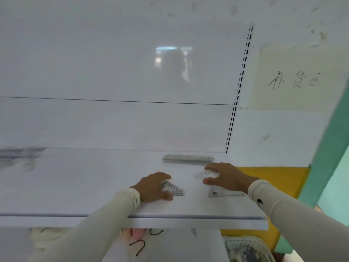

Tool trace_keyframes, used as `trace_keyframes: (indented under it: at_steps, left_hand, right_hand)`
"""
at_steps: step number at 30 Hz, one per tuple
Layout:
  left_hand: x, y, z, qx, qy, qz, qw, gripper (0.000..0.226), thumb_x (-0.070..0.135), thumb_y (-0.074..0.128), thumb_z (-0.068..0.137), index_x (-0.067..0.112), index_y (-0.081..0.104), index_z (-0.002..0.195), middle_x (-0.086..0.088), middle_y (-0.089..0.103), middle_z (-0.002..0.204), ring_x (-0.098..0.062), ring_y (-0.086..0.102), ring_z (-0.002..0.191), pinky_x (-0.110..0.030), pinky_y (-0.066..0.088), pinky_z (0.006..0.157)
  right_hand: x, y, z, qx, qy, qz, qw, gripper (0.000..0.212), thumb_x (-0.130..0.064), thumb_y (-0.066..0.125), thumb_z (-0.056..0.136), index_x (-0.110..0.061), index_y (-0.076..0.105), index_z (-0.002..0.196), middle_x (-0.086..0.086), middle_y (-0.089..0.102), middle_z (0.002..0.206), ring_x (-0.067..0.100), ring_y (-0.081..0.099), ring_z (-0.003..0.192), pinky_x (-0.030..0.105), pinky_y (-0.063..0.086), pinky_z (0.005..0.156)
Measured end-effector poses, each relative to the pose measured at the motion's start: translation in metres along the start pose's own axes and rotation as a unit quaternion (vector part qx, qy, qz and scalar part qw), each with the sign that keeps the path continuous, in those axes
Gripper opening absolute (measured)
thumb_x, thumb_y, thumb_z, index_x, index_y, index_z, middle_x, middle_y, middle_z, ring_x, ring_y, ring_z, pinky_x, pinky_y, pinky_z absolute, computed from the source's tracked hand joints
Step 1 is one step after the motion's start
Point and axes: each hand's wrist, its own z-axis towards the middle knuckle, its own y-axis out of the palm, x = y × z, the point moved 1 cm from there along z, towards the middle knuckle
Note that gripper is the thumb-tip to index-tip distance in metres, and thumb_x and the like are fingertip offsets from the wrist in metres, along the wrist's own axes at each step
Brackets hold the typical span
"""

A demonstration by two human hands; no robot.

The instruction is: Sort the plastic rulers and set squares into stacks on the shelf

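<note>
At lower centre, the left hand (154,187) grips a clear plastic set square (172,188) on the white shelf (75,186); right of it, the right hand (224,176) pinches another clear set square (205,174). A third set square (224,193) lies flat under the right wrist. Farther back, a stack of clear rulers (188,159) rests by the white back panel (113,72).

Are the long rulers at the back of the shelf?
Yes, the stack of rulers lies by the shelf's back wall, beyond both hands.

Shop stockrm: white slotted-upright shelf (113,186), handwritten restock-zone sign (296,80) on wall
</note>
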Motion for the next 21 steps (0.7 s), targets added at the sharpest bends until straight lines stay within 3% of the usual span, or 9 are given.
trace_keyframes:
  at_steps: [4,9,11,14,18,21]
  left_hand:
    - [-0.019,-0.007,-0.019,0.072,-0.036,-0.045,0.996,0.076,0.064,0.055,0.083,0.028,0.032,0.145,0.010,0.028,0.154,-0.013,0.032,0.139,-0.034,0.024,0.116]
    - [-0.059,-0.022,-0.055,0.145,-0.146,0.049,0.977,0.062,0.059,0.034,0.096,0.024,0.031,0.147,0.006,0.024,0.157,-0.015,0.027,0.143,-0.036,0.022,0.116]
    - [-0.072,-0.023,-0.069,0.149,-0.166,0.106,0.969,0.067,0.065,0.025,0.094,0.024,0.033,0.146,0.004,0.023,0.158,-0.015,0.024,0.144,-0.037,0.022,0.115]
    - [-0.084,-0.013,-0.083,0.133,-0.162,0.159,0.965,0.089,0.072,0.001,0.073,0.024,0.038,0.138,0.003,0.035,0.149,-0.015,0.029,0.139,-0.038,0.025,0.111]
    - [-0.094,-0.004,-0.080,0.143,-0.155,0.182,0.960,0.062,0.061,0.017,0.093,0.025,0.032,0.142,0.005,0.030,0.151,-0.014,0.023,0.141,-0.040,0.018,0.115]
    - [-0.101,0.000,-0.076,0.149,-0.161,0.181,0.959,0.058,0.059,0.019,0.095,0.027,0.031,0.141,0.007,0.030,0.150,-0.012,0.024,0.141,-0.040,0.019,0.115]
  right_hand:
    - [-0.019,0.006,0.006,-0.007,-0.017,0.001,1.000,0.062,-0.058,0.062,0.082,-0.031,0.048,0.136,-0.007,0.051,0.138,0.011,0.049,0.117,0.024,0.037,0.097]
    - [-0.054,0.024,0.021,-0.033,-0.057,0.009,0.998,0.065,-0.060,0.063,0.081,-0.031,0.047,0.137,-0.009,0.048,0.141,0.013,0.046,0.125,0.029,0.036,0.105]
    - [-0.069,0.034,0.026,-0.043,-0.079,0.002,0.996,0.065,-0.060,0.062,0.081,-0.031,0.047,0.137,-0.008,0.049,0.141,0.013,0.046,0.125,0.029,0.036,0.104]
    - [-0.087,0.047,0.033,-0.059,-0.103,-0.013,0.993,0.064,-0.060,0.061,0.082,-0.032,0.046,0.137,-0.009,0.047,0.143,0.014,0.044,0.126,0.031,0.034,0.106]
    - [-0.101,0.059,0.041,-0.077,-0.113,-0.028,0.990,0.063,-0.058,0.060,0.083,-0.032,0.044,0.138,-0.009,0.043,0.146,0.015,0.041,0.131,0.035,0.031,0.111]
    - [-0.105,0.065,0.045,-0.091,-0.122,-0.050,0.987,0.064,-0.057,0.058,0.086,-0.030,0.041,0.141,-0.008,0.040,0.148,0.016,0.037,0.135,0.035,0.029,0.113]
